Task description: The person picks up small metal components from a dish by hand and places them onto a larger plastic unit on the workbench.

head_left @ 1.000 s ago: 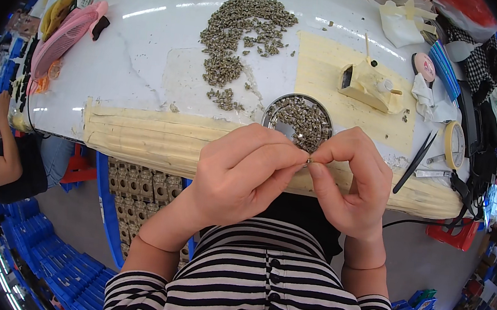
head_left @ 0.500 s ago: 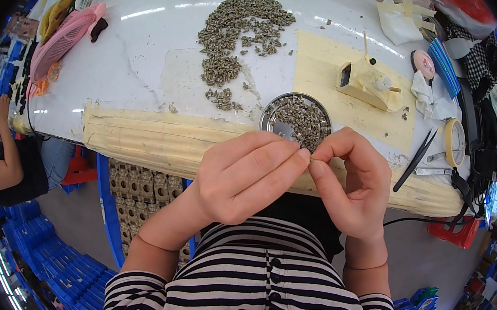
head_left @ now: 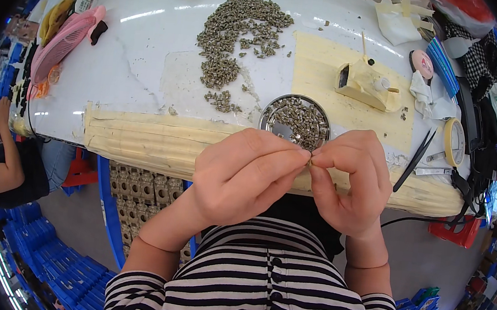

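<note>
My left hand (head_left: 246, 176) and my right hand (head_left: 352, 181) meet over the table's front edge, each closed in a pinch. A tiny piece sits where their fingertips touch, mostly hidden and too small to name. Just beyond the fingers is a round metal dish (head_left: 266, 116) holding many small metal parts (head_left: 301, 117); my fingers cover part of its near rim. Farther off, a large heap of similar small metal parts (head_left: 221, 43) lies spread on the white tabletop (head_left: 131, 64).
Right of the dish stands a tape-wrapped block (head_left: 364, 90) with sticks in it. Black tweezers (head_left: 414, 160) and a tape roll (head_left: 454, 142) lie at the right. A pink fan-like object (head_left: 66, 45) is at the left. Below the table is a blue crate (head_left: 104, 200); another person (head_left: 11, 169) sits at left.
My left fingers have curled and shifted slightly, and my right index finger has straightened somewhat toward the left fingertips. The pinch stays in nearly the same place.
</note>
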`<state>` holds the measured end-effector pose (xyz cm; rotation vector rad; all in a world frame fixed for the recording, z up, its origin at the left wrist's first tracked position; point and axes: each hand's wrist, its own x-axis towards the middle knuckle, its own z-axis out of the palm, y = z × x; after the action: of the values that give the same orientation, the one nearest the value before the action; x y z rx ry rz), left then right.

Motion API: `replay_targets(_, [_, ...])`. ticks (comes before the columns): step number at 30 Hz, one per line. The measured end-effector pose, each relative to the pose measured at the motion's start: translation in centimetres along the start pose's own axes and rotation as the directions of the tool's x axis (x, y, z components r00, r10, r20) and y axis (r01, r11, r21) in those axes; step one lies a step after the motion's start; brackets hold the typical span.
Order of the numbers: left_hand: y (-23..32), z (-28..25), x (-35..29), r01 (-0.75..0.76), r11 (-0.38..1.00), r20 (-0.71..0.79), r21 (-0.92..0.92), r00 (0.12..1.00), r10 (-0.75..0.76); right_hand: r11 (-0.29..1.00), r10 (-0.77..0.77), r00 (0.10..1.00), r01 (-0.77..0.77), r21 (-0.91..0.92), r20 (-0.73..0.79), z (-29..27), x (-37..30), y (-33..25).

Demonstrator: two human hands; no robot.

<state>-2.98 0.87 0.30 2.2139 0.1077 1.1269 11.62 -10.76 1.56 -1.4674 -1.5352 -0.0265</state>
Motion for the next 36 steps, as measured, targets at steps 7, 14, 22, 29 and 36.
replay_targets(7, [0.5,-0.7,-0.6,0.471,0.734,0.203,-0.49,0.88,-0.429,0.982,-0.153,0.988,0.148,-0.118,-0.033,0.2,-0.4,0.2])
replay_targets(14, [1.1,-0.8,-0.7,0.596,0.38,0.327,-0.707,0.752,-0.573,0.979,-0.174,0.983,0.167,-0.121,-0.053,0.4,-0.4,0.2])
replay_targets(22, [1.0,-0.9,0.1,0.343,0.905,0.098,-0.25,0.939,-0.329,0.978,-0.162,0.985,0.153,-0.14,-0.052,0.4,-0.4,0.4])
replay_targets(29, [0.8,-0.7,0.3,0.236,0.954,0.043,-0.184,0.972,-0.232,0.982,-0.155,0.987,0.149,-0.112,-0.038,0.4,-0.4,0.4])
replay_targets(36, [1.1,-1.1,0.0,0.38,0.888,0.138,-0.259,0.925,-0.355,0.997,-0.07,0.997,0.071,-0.018,0.027,0.2,-0.1,0.3])
